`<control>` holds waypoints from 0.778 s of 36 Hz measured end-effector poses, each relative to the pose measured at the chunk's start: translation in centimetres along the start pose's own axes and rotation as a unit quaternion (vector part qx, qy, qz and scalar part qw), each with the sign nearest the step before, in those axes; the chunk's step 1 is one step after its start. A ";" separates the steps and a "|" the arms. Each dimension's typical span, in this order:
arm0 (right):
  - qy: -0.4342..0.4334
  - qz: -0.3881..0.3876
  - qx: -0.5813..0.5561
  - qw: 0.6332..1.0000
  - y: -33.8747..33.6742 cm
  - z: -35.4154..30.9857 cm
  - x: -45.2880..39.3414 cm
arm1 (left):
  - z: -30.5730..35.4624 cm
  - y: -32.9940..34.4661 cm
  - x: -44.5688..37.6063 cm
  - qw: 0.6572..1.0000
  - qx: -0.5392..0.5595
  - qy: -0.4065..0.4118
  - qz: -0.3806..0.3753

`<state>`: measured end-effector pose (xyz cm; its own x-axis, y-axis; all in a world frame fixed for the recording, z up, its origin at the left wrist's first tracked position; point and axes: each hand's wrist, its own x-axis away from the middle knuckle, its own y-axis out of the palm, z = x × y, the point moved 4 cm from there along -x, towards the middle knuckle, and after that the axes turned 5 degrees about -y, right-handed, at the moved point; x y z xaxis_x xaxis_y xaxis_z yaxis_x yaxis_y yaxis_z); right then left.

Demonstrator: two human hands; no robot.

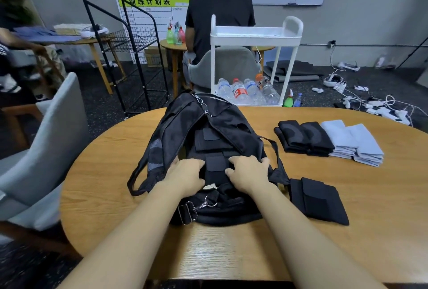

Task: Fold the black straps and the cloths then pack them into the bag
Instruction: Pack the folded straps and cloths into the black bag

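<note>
— What's happening at centre frame?

— A person's left hand (185, 174) and right hand (249, 174) press side by side into the open black bag (208, 131) on the wooden table (347, 242). Fingers curl down onto a folded black strap (216, 163) lying in the bag's mouth; whether they grip it or only push it flat, I cannot tell.

— So packing has begun?

— It looks that way. Another folded strap (318, 200) lies just right of the bag, at lower right.

— And farther back?

— At right of centre, a row of folded black pieces (303, 138) touches two stacks of pale blue cloths (354, 141), all outside the bag.

— The next move?

— Likely a reach right for the near strap, one hand holding the bag's mouth open. Beyond the table stands a white cart (254, 33) with water bottles (245, 92).
</note>
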<state>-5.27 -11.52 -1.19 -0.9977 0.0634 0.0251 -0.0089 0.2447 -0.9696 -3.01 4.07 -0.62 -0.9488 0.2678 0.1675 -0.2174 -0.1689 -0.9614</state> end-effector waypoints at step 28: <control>0.167 0.115 -0.098 0.974 -3.4 21.3 12.7 | 20.7 5.0 1.2 0.984 -0.052 0.172 -0.017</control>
<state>-19.31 -32.11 -2.75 -0.8940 0.4411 -0.0783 0.2582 0.3647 -0.8946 -9.94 -16.08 -0.75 -0.8045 0.5789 0.1328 -0.2052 -0.0610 -0.9768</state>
